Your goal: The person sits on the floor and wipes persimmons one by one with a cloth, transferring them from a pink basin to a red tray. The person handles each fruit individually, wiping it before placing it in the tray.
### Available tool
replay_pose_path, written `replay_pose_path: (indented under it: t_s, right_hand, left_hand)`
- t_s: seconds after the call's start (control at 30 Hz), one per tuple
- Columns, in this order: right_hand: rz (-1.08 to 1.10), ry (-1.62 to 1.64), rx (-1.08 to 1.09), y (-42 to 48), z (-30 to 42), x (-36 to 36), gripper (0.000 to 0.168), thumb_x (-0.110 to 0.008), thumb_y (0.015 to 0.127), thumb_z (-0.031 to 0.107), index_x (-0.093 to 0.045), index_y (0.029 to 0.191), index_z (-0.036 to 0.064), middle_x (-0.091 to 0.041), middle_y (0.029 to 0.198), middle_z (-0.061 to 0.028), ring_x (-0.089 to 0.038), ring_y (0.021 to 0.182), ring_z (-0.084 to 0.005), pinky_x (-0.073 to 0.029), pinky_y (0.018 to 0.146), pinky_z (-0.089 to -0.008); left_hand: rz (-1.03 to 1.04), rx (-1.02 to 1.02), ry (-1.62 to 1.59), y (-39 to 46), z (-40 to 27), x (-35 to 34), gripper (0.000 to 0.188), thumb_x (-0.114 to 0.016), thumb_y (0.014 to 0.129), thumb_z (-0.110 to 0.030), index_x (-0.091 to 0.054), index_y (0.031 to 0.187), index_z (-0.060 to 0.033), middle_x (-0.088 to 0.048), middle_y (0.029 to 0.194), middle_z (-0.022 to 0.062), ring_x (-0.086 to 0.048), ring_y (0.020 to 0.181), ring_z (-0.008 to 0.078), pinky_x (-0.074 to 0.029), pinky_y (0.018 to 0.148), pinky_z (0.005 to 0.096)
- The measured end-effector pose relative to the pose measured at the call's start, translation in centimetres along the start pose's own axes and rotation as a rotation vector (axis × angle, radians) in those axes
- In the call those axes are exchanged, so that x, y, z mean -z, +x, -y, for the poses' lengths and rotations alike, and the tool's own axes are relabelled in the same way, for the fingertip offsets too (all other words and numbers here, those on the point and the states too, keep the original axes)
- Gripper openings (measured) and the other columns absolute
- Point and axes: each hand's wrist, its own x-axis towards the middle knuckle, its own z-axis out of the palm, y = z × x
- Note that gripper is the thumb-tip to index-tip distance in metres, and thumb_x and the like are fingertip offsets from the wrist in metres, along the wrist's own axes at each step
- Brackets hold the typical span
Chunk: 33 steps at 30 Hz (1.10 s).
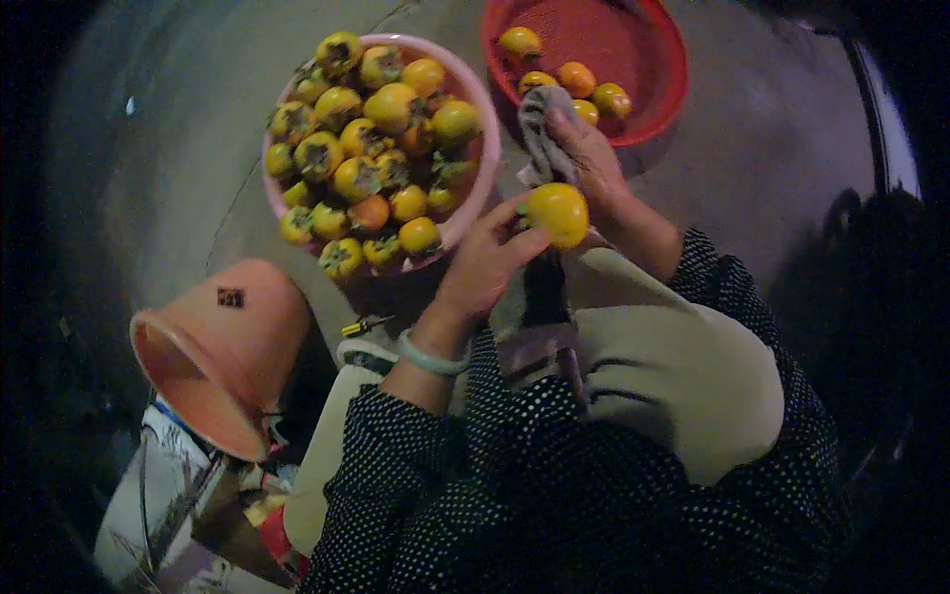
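A yellow persimmon point(558, 214) is gripped in my left hand point(486, 256), its green calyx turned toward my fingers. My right hand point(594, 160) holds a bunched grey cloth point(548, 126) just above the fruit and beside the near rim of a red plastic basin point(672, 96). Inside that basin lie several persimmons point(577, 79), partly covered by the cloth and hand. To the left of my hands, a pink basin point(486, 167) is heaped with yellow and orange persimmons point(356, 178), many with brown or green calyxes.
An orange-brown plastic pot point(252, 319) lies tipped on its side at the left, over a pale sack or box point(159, 475) among clutter. A screwdriver with a yellow and black handle point(356, 328) rests near my left leg. Grey concrete floor point(764, 141) spreads around the basins.
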Motion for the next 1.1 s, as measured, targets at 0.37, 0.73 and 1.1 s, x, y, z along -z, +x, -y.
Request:
replay_pose_path:
  t_s: [0.37,0.73,1.1]
  right_hand:
    - [0.161,0.647,-0.212,-1.2,3.1,0.9,0.048,-0.050,0.090,0.039,-0.048,0.124,0.005,-0.058,0.114,-0.0121,-0.057,0.104,-0.0224,-0.043,0.094,-0.0360]
    - [0.417,-0.056,-0.170,-2.6,3.4,-3.0,0.035,-0.053,0.088,0.023,-0.055,0.116,0.002,-0.059,0.106,-0.0068,-0.055,0.098,-0.0170,-0.044,0.088,-0.0312]
    - [0.253,0.519,-0.404,-2.2,1.5,-1.1,0.045,-0.051,0.090,0.034,-0.047,0.122,0.002,-0.058,0.113,-0.0117,-0.059,0.099,-0.0226,-0.048,0.088,-0.0341]
  left_hand:
    - [-0.145,0.094,-0.295,-0.1,-0.4,0.4,0.054,-0.062,0.080,-0.004,-0.038,0.128,0.0001,-0.050,0.120,0.0129,-0.053,0.107,0.0264,-0.044,0.094,0.0426]
    - [-0.201,0.030,0.648,0.0,-2.8,0.2,0.059,-0.071,0.073,-0.013,-0.043,0.123,0.0026,-0.055,0.113,0.0131,-0.055,0.102,0.0187,-0.044,0.088,0.0314]
    - [-0.237,-0.135,0.661,-0.1,-1.5,0.6,0.061,-0.074,0.069,-0.008,-0.044,0.120,-0.0006,-0.053,0.114,0.0108,-0.053,0.104,0.0200,-0.045,0.088,0.0321]
